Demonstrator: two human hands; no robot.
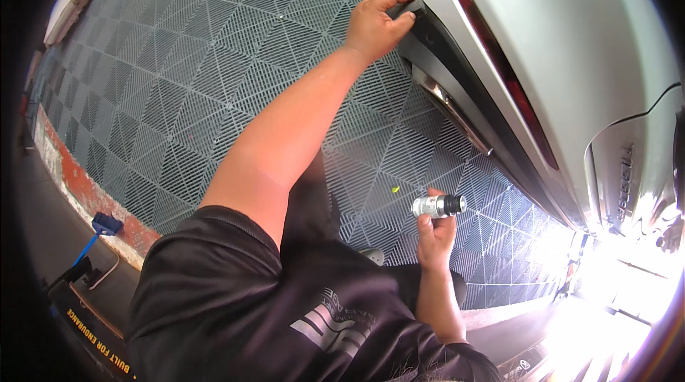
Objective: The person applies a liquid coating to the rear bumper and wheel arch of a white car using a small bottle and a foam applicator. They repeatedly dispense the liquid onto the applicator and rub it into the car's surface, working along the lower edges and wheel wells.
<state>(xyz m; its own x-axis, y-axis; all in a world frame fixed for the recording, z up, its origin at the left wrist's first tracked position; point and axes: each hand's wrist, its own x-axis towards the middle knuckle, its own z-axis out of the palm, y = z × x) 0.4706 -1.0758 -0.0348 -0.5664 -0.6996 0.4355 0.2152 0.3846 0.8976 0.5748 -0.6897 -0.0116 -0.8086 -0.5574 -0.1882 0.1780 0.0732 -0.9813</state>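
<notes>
A person in a black shirt (335,311) reaches out to a silver car (564,32), both hands full.
Close in, the right hand (435,243) curls its fingers around a small clear bottle (428,206), tipped sideways with its black top (451,204) toward the car. Farther out, the left hand (377,24) pinches a dark applicator block (416,7) between thumb and fingertips, right up at the black bumper trim (454,61). A long red light strip (503,68) runs alongside. Patterned grey floor tiles (178,75) spread beyond, with a white padded object (70,4) well off at the far edge.
</notes>
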